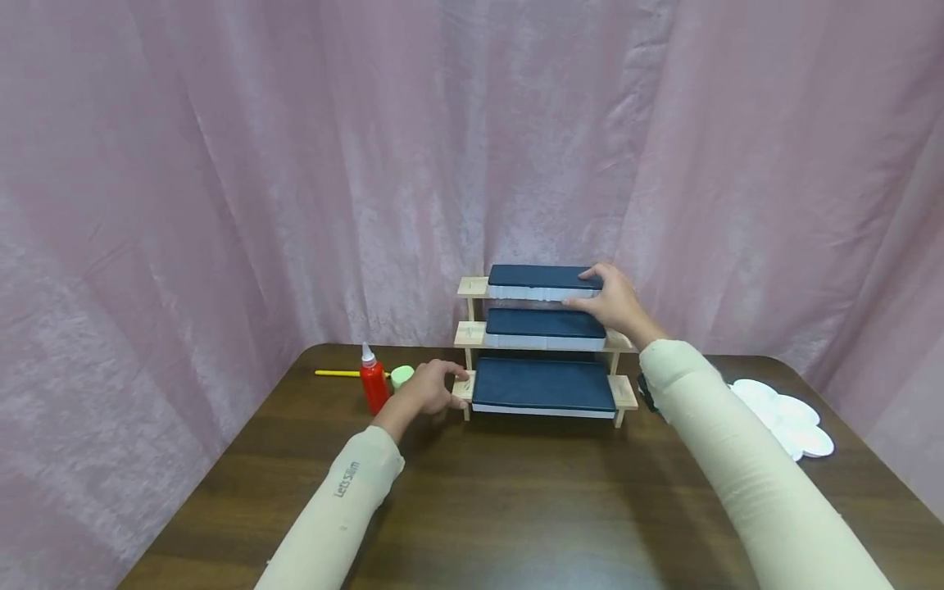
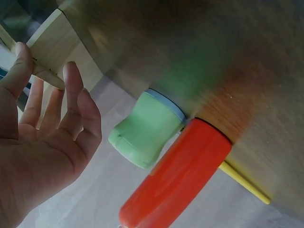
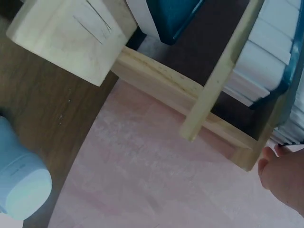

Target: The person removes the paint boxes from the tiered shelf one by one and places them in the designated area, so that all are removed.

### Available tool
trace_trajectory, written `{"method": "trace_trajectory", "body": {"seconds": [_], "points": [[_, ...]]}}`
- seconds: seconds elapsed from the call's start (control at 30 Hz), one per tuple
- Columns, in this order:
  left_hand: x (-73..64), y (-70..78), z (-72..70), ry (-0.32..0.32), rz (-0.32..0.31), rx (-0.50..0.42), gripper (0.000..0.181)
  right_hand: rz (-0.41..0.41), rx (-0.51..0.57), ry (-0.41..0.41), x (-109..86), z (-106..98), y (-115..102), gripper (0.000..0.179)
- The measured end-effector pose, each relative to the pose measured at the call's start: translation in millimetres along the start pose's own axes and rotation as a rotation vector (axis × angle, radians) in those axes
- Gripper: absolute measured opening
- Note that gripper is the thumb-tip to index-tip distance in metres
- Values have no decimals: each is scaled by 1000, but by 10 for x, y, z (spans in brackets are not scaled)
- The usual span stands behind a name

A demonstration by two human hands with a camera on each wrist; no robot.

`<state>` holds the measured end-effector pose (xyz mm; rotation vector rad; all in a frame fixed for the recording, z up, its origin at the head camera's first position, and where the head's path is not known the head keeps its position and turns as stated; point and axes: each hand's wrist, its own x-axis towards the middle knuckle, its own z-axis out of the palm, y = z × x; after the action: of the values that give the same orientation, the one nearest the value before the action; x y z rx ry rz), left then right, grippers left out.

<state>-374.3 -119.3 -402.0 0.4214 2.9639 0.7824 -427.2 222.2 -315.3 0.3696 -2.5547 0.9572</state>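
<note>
Pink velvety curtain point(image 1: 295, 164) fills everything behind my work, and its folds drop behind the far edge of a dark brown wooden table point(image 1: 516, 508). Out on that table, both my arms are stretched forward in pale cream sleeves point(image 1: 354, 483). And look at my right hand point(image 1: 615, 303): it's up high, gripping the right end of the top block point(image 1: 538, 276), fingers over the dark cover, thumb at the white front side. Down low, my left hand point(image 1: 430, 389) pinches the left end of the lowest board of a three-tier wooden stand point(image 1: 470, 333), the board's tip between thumb and fingers.

That top block sits on the highest tier; below it comes the middle block point(image 1: 546, 322) on the second, and on the lowest the bottom block point(image 1: 544, 383), all three navy on top with white sides.

Moving outward on my left, a red bottle point(image 1: 374, 389) with a white pointed nozzle stands upright, a light green container point(image 2: 149, 126) just beside it, and a yellow stick point(image 1: 337, 374) lies behind them. Over on my right, a white flower-shaped palette point(image 1: 789, 418) rests partly behind my sleeve. A pale blue container point(image 3: 21, 175) pokes into the right wrist view, too cropped for me to say what it is.
</note>
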Motion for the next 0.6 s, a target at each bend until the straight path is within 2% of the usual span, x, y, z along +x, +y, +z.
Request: {"method": "trace_trajectory", "body": {"seconds": [0.33,0.6], "points": [[-2,34,10,-7,-26,-11,51,4,53,43,-17,-10,21,52],[-4,39,27,-3,4,-4,49,46,106,29,-81,-43,20,58]]}}
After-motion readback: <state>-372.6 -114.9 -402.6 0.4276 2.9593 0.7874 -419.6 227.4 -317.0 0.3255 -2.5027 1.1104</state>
